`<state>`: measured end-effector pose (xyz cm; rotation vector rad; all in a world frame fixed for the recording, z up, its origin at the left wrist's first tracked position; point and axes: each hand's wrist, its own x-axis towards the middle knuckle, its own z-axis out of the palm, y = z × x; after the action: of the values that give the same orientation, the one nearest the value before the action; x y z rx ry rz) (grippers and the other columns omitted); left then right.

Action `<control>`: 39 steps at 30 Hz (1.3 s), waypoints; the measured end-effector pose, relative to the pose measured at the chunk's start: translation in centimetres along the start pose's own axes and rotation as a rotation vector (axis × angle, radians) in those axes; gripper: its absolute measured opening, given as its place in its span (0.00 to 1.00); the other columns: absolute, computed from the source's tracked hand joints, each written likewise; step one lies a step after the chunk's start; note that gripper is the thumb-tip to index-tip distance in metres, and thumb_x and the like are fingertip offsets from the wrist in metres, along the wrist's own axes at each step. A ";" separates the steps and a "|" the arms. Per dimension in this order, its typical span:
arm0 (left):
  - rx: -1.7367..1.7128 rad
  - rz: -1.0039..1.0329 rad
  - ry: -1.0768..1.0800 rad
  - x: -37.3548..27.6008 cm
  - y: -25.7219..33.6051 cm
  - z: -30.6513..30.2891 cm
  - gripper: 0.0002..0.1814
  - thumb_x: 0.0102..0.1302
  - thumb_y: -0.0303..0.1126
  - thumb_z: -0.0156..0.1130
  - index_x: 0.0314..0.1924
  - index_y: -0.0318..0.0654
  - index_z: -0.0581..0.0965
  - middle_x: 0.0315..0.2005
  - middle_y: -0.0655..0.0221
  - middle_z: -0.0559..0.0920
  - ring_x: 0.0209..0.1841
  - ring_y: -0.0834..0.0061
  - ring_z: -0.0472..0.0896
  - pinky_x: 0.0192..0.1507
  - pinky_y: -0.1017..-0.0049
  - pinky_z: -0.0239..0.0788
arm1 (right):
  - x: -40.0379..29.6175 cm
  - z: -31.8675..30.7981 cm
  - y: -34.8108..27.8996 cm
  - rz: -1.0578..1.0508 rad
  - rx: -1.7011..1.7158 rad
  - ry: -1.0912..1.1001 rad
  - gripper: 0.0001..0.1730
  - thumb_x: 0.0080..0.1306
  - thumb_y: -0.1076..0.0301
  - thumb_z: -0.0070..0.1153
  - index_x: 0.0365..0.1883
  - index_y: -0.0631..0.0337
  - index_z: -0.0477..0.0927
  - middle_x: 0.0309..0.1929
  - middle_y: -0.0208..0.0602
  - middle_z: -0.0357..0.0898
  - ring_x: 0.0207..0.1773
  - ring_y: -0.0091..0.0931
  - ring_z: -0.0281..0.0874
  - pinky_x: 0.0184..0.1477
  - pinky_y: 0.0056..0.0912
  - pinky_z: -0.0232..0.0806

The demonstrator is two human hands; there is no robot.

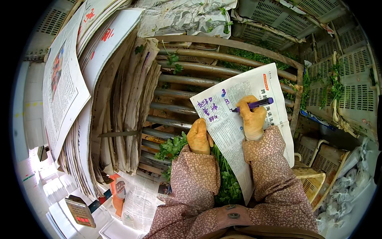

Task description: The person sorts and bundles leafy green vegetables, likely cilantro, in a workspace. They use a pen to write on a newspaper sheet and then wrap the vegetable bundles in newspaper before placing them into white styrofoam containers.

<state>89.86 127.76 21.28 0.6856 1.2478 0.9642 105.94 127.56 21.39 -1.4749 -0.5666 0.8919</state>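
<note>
My right hand [253,116] grips a purple marker pen [260,103], its dark tip touching a folded newspaper sheet [226,131]. Purple handwriting runs across the upper left of that sheet. At the sheet's left edge, my left hand [198,136] is curled with its fingers partly hidden, pinching the paper. A bunch of leafy green herbs, which look like coriander [228,182], lies under the newspaper and my left forearm. More of its leaves [171,146] stick out left of that hand. Whether the left fingers also clasp the stalks, I cannot tell.
A rack of metal bars [176,79] lies beneath my hands. Tall stacks of newspaper [119,98] stand at left. Plastic crates [352,98] with scattered leaves line the right, above bagged items [343,197]. A digital scale display [80,210] is at lower left.
</note>
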 end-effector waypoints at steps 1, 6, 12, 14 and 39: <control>0.005 -0.001 0.002 0.0 0.1 0.1 0.18 0.73 0.38 0.47 0.43 0.29 0.77 0.21 0.69 0.79 0.11 0.86 0.64 0.11 0.84 0.52 | -0.1 -0.1 0.0 0.026 0.020 -0.001 0.04 0.58 0.75 0.57 0.25 0.65 0.79 0.22 0.27 0.76 0.25 0.16 0.70 0.27 0.18 0.61; -0.028 -0.016 -0.007 -0.1 0.2 0.1 0.17 0.73 0.38 0.47 0.42 0.29 0.77 0.21 0.69 0.79 0.11 0.85 0.64 0.11 0.84 0.52 | -0.1 -1.4 -0.2 -0.133 0.254 0.157 0.13 0.66 0.61 0.54 0.36 0.64 0.78 0.24 0.29 0.75 0.21 0.14 0.63 0.24 0.15 0.57; -0.140 -0.040 0.037 0.8 -1.0 0.2 0.17 0.72 0.38 0.49 0.47 0.31 0.78 0.25 0.71 0.81 0.11 0.85 0.64 0.12 0.85 0.52 | -1.7 -3.4 -3.7 -0.146 0.213 0.091 0.16 0.68 0.58 0.54 0.38 0.63 0.79 0.23 0.28 0.74 0.23 0.15 0.65 0.27 0.16 0.59; -0.242 0.066 0.022 1.4 -1.2 0.0 0.19 0.72 0.38 0.49 0.53 0.31 0.74 0.27 0.71 0.81 0.14 0.86 0.66 0.16 0.85 0.56 | -3.0 -4.6 -5.5 -0.148 0.186 0.026 0.16 0.68 0.58 0.53 0.39 0.64 0.79 0.23 0.28 0.74 0.24 0.16 0.66 0.27 0.17 0.59; 0.878 1.058 -0.306 -16.4 9.6 4.3 0.26 0.75 0.47 0.40 0.59 0.35 0.72 0.22 0.64 0.83 0.18 0.72 0.80 0.24 0.72 0.73 | -17.8 -5.2 -10.7 0.141 0.590 -0.343 0.09 0.67 0.67 0.52 0.42 0.63 0.78 0.28 0.28 0.75 0.28 0.15 0.66 0.29 0.17 0.58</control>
<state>91.33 117.89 38.05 2.2392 0.9600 1.0284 101.49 111.61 34.98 -0.8379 -0.3981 1.3056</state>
